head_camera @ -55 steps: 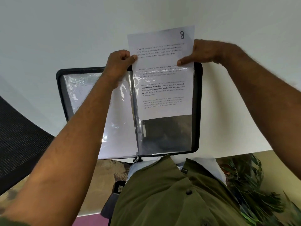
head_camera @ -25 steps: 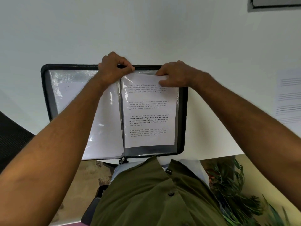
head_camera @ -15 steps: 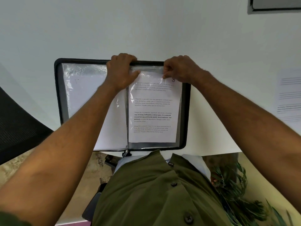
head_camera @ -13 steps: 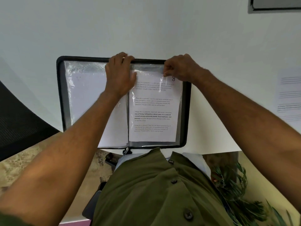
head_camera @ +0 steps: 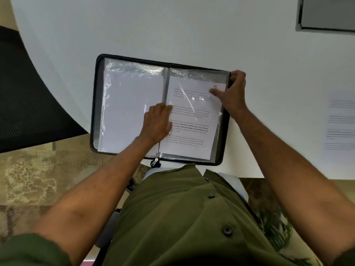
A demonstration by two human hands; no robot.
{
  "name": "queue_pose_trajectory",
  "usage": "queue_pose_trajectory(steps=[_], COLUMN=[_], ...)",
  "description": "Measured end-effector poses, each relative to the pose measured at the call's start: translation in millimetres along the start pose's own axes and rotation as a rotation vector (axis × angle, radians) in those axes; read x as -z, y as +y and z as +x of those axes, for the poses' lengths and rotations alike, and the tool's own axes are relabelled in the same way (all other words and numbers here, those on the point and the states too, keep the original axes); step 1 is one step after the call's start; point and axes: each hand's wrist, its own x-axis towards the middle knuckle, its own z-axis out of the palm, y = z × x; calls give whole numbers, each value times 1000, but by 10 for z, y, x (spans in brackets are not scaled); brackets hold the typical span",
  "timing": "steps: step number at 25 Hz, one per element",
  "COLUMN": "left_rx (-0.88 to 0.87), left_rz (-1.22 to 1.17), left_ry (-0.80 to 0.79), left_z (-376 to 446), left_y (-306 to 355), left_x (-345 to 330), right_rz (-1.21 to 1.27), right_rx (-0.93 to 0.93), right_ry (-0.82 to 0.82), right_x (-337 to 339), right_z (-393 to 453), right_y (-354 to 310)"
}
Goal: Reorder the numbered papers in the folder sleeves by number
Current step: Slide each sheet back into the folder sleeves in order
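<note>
A black zip folder lies open on the white table in front of me. Its left sleeve shows the blank back of a sheet. The right sleeve holds a printed paper, fully inside, with a small number near its top right corner that is too blurred to read. My left hand rests flat on the folder at the spine, fingers straight and pointing away from me. My right hand grips the right sleeve's top right corner, thumb on the plastic and fingers curled over the outer edge.
A loose printed sheet lies on the table at the far right. A black mesh chair stands at the left. A grey flat object sits at the top right. The table's near edge runs just below the folder.
The paper slid down fully into the right sleeve. My left hand moved from the folder's top edge down to the spine. My right hand shifted to the sleeve's top right corner.
</note>
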Motion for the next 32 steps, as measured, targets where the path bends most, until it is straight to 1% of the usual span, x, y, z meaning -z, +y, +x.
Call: queue_pose_trajectory(steps=[4, 8, 9, 11, 13, 15, 18, 20, 24, 27, 29, 31, 32], left_rx=[50, 112, 145, 211, 284, 344, 398, 409, 488, 565, 618, 676, 709], left_rz=[-148, -417, -488, -593, -664, -800, -1046, -1131, -1212, -1216, -1184, -1163, -1164], left_ry=[-12, -38, -47, -60, -92, -124, -141, -124, -43, -7, -17, -23, 0], left_z=[-146, -250, -279, -325, -344, -365, -425, -481, -618, -736, -811, -872, -892], left_y=[85, 93, 125, 185, 188, 126, 43, -4, -209, -447, -573, -672, -719], left_x=[-12, -41, -1, 69, 124, 179, 332, 467, 668, 768, 796, 790, 768], right_rz=[-2, 118, 148, 205, 313, 431, 504, 511, 417, 253, 160, 106, 70], right_rx=[-197, -395, -430, -449, -437, -401, -313, -274, -207, -128, -92, -62, -44], right_ry=[-135, -334, -366, -363, -335, -354, -475, -550, -710, -856, -939, -976, -978], right_x=[33, 4, -5, -35, -84, -179, -447, -660, -1060, -1315, -1440, -1526, -1565], right_z=[-596, -1054, -1129, -1243, -1338, -1400, -1471, -1496, -1494, -1521, -1554, -1574, -1576], right_y=[214, 271, 240, 129, -51, -233, -459, -593, -754, -808, -802, -728, -675])
